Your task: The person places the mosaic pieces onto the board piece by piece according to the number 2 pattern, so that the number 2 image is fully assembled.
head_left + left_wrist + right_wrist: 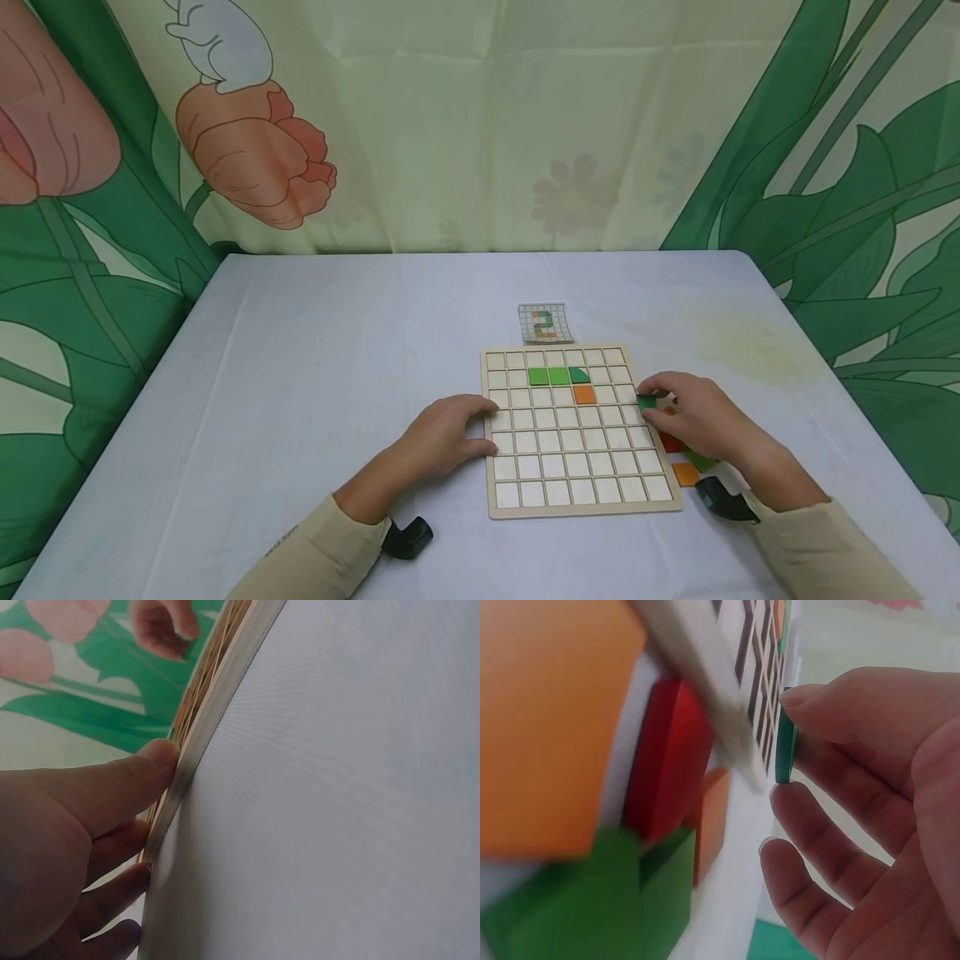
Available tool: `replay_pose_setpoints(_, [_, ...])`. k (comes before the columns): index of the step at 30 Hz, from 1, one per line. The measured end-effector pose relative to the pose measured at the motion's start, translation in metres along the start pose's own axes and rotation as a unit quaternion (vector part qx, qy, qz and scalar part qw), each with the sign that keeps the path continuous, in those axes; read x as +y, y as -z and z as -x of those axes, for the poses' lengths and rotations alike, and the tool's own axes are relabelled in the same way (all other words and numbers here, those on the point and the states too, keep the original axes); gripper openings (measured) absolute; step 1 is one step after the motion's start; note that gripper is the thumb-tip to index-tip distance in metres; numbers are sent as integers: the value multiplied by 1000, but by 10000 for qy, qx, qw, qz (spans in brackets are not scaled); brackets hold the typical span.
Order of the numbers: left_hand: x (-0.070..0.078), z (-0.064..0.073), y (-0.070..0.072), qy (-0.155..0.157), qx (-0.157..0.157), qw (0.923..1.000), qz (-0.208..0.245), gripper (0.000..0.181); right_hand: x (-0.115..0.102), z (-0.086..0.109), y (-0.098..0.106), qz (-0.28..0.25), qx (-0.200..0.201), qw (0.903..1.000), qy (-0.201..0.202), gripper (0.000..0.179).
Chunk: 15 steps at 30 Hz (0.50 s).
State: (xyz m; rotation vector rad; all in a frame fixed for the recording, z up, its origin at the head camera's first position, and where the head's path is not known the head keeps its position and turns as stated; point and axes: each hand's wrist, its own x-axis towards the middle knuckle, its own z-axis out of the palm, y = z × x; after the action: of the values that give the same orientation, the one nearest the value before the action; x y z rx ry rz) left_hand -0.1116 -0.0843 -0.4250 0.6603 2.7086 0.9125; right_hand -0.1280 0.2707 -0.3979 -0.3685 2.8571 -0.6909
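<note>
A wooden grid board lies on the table with two light green square tiles, a dark green tile with a rounded corner and an orange square tile in its cells. My left hand rests against the board's left edge, thumb and fingers spread along it. At the right edge, my right hand pinches a dark green tile between thumb and fingers, held above the loose tiles. The tile stands on edge in the right wrist view.
Loose tiles lie right of the board: an orange one, a red one and a green one, partly under my right hand. Behind the board lies a small pattern card. A white cloth covers the table.
</note>
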Motion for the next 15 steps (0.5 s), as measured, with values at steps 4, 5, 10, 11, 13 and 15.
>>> replay_pose_setpoints(4, [0, 0, 1, -1, 0, 10000, -15, 49, -7, -3, -2, -39, -46, 10000, 47, 29])
replay_pose_setpoints(5, [1, 0, 1, 0, -2, 10000, -24, 49, -9, -3, -2, -57, -60, 10000, 55, 29])
replay_pose_setpoints(10, [1, 0, 1, -8, -1, 10000, -35, 49, -16, -6, -4, -150, -55, 9997, 184, 26])
replay_pose_setpoints(11, [1, 0, 1, -11, 2, 10000, -29, 49, -17, -6, -5, -145, -38, 9997, 215, 25])
replay_pose_setpoints(13, [1, 0, 1, -12, 1, 10000, -16, 49, -20, -7, -7, -135, -31, 9995, 270, 25])
replay_pose_setpoints(15, [0, 0, 0, -7, 2, 10000, -4, 49, -23, -8, -9, -120, -44, 9994, 312, 25])
